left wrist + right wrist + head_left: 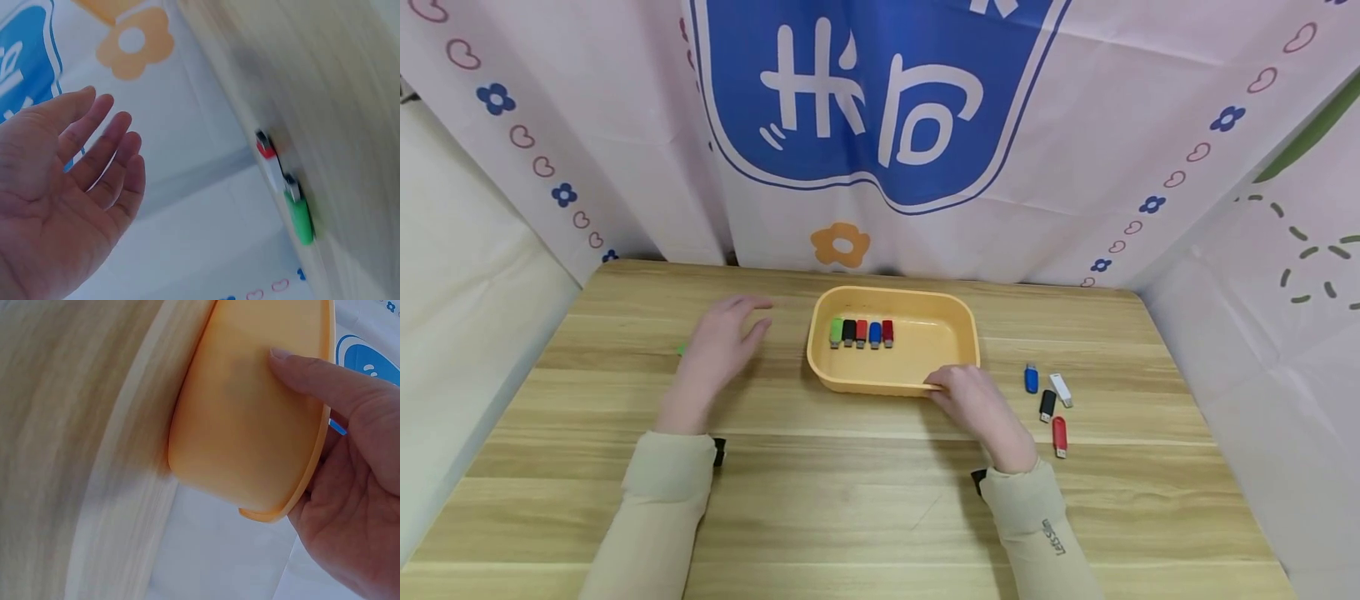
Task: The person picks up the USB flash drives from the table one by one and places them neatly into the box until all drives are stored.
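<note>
A yellow plastic tray (917, 350) sits on the table, with several USB sticks in a row inside: green (837, 331), black (849, 332), red (861, 332), blue (875, 334) and dark red (888, 332). My right hand (973, 410) grips its near right rim, thumb outside the wall (250, 425) and fingers over the edge. My left hand (718, 346) hovers left of the tray, fingers loosely bent, holding nothing. Close to it on the table lie a green USB stick (300, 219) and a red-and-white one (270, 164); in the head view the hand mostly hides them.
Right of the tray lie several loose USB sticks: blue (1032, 379), white (1061, 390), black (1047, 406) and red (1059, 437). A printed cloth (775, 225) hangs behind the wooden table (850, 517). Pale cloths also hang at both sides.
</note>
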A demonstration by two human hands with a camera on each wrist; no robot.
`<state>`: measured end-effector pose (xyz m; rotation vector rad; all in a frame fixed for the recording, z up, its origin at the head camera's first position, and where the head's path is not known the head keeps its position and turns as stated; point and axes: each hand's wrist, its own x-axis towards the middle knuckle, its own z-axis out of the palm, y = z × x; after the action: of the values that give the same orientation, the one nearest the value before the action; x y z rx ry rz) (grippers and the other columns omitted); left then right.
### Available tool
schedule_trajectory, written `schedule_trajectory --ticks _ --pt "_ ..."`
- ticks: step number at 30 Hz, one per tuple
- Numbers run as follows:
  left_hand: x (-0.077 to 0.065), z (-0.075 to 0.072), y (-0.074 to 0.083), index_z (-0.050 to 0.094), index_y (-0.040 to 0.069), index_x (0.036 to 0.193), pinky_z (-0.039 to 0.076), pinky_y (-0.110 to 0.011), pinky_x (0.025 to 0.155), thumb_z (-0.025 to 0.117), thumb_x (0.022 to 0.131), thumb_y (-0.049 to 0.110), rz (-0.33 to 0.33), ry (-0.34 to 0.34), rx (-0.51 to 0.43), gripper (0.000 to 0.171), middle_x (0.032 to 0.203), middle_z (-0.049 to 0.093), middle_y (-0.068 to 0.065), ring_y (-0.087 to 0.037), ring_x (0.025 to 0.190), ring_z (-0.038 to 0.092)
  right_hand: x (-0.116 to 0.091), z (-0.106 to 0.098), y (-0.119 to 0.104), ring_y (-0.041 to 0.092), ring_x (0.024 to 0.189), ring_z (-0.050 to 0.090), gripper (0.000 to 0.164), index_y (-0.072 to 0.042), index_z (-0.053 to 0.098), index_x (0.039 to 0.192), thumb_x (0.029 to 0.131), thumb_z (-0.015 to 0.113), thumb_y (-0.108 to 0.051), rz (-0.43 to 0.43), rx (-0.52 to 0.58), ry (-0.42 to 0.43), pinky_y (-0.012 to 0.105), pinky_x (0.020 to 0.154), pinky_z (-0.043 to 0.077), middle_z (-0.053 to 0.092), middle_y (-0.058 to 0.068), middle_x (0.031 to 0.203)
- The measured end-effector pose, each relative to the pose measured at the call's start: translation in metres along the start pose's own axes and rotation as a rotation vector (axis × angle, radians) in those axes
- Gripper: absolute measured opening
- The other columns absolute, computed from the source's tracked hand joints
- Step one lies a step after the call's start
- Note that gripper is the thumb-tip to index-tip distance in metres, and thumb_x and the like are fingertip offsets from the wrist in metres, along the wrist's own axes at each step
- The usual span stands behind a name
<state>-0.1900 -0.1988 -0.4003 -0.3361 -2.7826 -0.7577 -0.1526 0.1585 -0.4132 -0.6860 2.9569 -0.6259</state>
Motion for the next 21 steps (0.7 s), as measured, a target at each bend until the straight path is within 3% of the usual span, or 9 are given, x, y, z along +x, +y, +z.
schedule_trajectory --ticks 4,10,21 --pt "-0.003 -0.008 -0.009 0.062 0.001 0.129 0.039 -0.061 0.11 0.063 0.097 0.012 -0.017 -0.033 0.005 0.033 0.135 0.059 -0.026 -0.046 0.128 0.05 0.0 0.0 0.0 0.017 0.085 0.072 0.007 -0.011 0.079 0.095 0.09 0.073 -0.012 -0.005 -0.005 0.001 0.036 0.079 0.059 0.078 0.005 0.095" --pt "-0.008 -0.018 -0.015 0.053 0.001 0.138 0.03 -0.069 0.111 0.062 0.097 0.014 -0.052 -0.138 0.041 0.044 0.143 0.048 -0.03 -0.051 0.135 0.039 0.0 -0.001 0.0 0.017 0.085 0.072 0.007 -0.012 0.079 0.094 0.09 0.074 -0.012 -0.001 -0.007 -0.003 0.036 0.079 0.059 0.078 0.004 0.095" --pt "-0.012 -0.031 -0.029 0.049 -0.002 0.141 0.03 -0.071 0.11 0.059 0.098 0.017 -0.174 -0.266 0.094 0.048 0.144 0.043 -0.034 -0.056 0.131 0.04 0.0 -0.001 -0.001 0.016 0.085 0.071 0.007 -0.012 0.079 0.094 0.09 0.073 -0.012 0.006 -0.007 -0.008 0.037 0.08 0.059 0.078 0.004 0.095"
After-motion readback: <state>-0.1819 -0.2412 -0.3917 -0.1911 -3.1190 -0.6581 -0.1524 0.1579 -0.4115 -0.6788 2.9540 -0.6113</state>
